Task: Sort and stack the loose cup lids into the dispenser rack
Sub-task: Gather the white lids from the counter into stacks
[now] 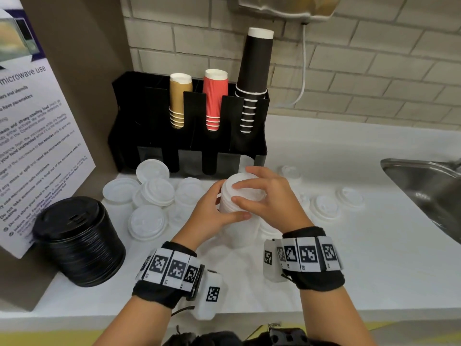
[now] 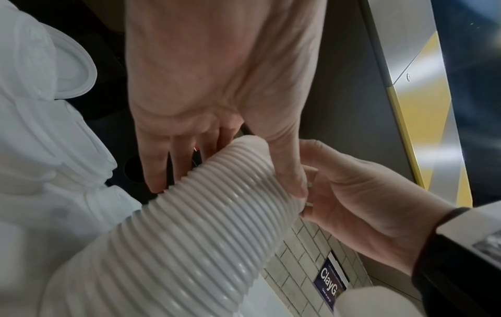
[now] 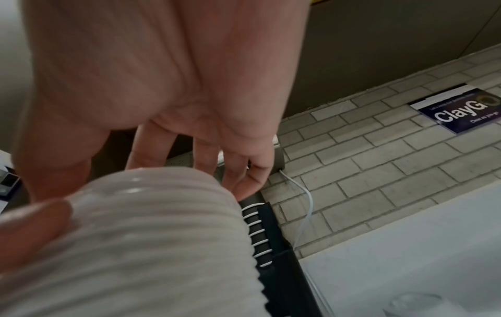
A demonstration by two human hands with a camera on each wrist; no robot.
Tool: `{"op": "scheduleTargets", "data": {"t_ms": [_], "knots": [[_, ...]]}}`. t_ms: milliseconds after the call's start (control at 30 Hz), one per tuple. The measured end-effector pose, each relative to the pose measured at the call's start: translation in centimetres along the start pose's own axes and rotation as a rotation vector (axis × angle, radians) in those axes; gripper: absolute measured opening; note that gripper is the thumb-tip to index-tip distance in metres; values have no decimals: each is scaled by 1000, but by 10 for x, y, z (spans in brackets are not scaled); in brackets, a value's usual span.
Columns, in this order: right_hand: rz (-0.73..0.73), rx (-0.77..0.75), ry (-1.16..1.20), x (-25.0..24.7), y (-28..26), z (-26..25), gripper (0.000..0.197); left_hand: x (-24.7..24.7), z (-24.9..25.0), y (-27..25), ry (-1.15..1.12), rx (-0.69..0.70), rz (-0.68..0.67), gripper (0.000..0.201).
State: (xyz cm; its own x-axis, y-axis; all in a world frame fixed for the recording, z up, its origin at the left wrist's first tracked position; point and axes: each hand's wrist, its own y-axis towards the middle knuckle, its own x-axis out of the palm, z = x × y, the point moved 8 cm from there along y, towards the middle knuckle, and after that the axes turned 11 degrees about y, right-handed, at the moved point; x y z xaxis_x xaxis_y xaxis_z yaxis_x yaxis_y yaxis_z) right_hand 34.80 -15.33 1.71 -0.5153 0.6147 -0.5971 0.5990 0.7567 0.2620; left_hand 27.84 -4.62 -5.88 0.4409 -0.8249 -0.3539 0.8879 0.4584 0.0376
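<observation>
While both hands held the stack above the counter | left hand curled round side, right hand gripping top | risk: tall nested lids could buckle or spill short of the rack

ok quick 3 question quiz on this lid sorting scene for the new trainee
1. True or false: both hands hold the white lid stack.
2. Which cups in the rack stand tallest? A tan B red C black
3. Fill in: the stack of black lids stands on the counter to the person's ____.

Key: 1 true: left hand and right hand both grip it. 2 C, the black cups. 3 left.
</observation>
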Motion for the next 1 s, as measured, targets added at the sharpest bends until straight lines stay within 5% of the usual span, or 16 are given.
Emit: {"op": "scheduleTargets", "data": {"t_ms": [200,300,367,467,600,833,1000], "knots": [[-57,-2,-1,5,-2,2,30,1,3,-2,15,-18,-54,80],[83,12,184,-12,-4,8,31,-9,2,-5,-107,-142,-70,97],[175,206,321,-21,-8,30,29,-18,-3,-6,-169,-302,-11,91],[64,584,477,-2,-24,65,44,-16,-14,-10,-172,-486,-47,78],[-36,798,642,25,-42,82,67,6,-25,-19,-214,-601,-197,98],[-49,852,742,40,-47,86,91,15,-36,-19,-370,-671,-173,91],[-49,871,776,41,-46,86,77,17,-37,-19,-391,-686,-187,109]]}}
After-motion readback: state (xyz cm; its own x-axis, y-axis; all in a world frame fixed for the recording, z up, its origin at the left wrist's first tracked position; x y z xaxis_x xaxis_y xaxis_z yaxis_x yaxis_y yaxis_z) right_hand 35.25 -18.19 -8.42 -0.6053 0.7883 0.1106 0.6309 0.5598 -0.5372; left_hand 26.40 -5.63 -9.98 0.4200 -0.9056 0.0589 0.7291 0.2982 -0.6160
